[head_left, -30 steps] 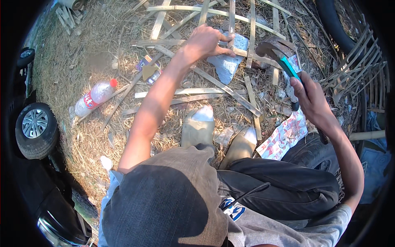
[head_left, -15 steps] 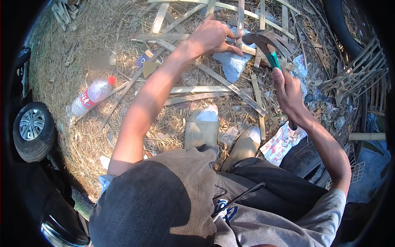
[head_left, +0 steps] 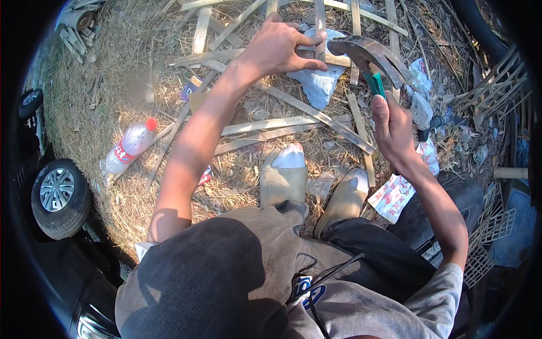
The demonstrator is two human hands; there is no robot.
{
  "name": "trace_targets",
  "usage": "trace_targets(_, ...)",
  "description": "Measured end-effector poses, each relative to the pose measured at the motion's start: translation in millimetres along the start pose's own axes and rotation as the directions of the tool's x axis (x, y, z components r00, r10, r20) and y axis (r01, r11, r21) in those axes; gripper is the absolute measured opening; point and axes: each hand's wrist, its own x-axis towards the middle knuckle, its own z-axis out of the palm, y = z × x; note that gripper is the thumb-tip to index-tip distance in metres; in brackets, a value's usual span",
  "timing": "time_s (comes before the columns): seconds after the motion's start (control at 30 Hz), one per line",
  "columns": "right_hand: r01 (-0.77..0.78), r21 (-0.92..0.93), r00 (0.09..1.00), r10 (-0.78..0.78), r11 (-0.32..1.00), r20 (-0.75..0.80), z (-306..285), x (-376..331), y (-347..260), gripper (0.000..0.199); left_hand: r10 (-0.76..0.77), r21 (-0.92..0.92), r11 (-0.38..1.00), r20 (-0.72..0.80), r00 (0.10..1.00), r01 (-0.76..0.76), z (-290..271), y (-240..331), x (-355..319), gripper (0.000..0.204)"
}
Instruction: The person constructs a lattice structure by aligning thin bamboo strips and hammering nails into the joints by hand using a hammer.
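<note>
Head view shows us many crossed strips [head_left: 355, 14] joined up, maybe; other strips [head_left: 254, 125] lie by the shoes [head_left: 284, 178], perhaps left over. The left hand [head_left: 276, 48] touches one strip [head_left: 320, 20] over a pale stone [head_left: 319, 87]; we can't tell if it pinches. The right hand [head_left: 393, 130] grips a hammer [head_left: 370, 53]. We miss the cut-off top.

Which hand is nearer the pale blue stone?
Left. The left hand is at the upper left of the stone; the right hand, holding a hammer, is farther, to its lower right.
</note>
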Motion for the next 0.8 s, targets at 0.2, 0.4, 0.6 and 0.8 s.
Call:
trace_targets(0.2,0.079,0.112,0.997,-0.080,0.991,0.004,-2.6,-7.6,-9.8,0.044,0.019,0.025,1.000,-0.027,0.999,-0.018,2.4,-3.2,-1.8,0.065)
trace_targets(0.4,-0.103,-0.008,0.995,0.103,0.995,0.000,0.8,-4.8,-19.9,0.043,-0.081,0.000,0.997,0.118,0.990,0.082,-5.5,4.0,2.6,0.070)
trace_targets(0.6,-0.076,0.286,0.989,0.109,0.955,-0.100,6.7,-13.1,-31.8,0.049,-0.062,-0.036,0.997,0.078,0.995,0.065,-1.1,-4.2,-3.3,0.072)
trace_targets(0.8,-0.244,0.353,0.966,0.259,0.903,0.005,30.1,-20.6,-10.9,0.052,-0.058,-0.076,0.995,0.154,0.986,0.070,-4.1,-2.2,2.0,0.068)
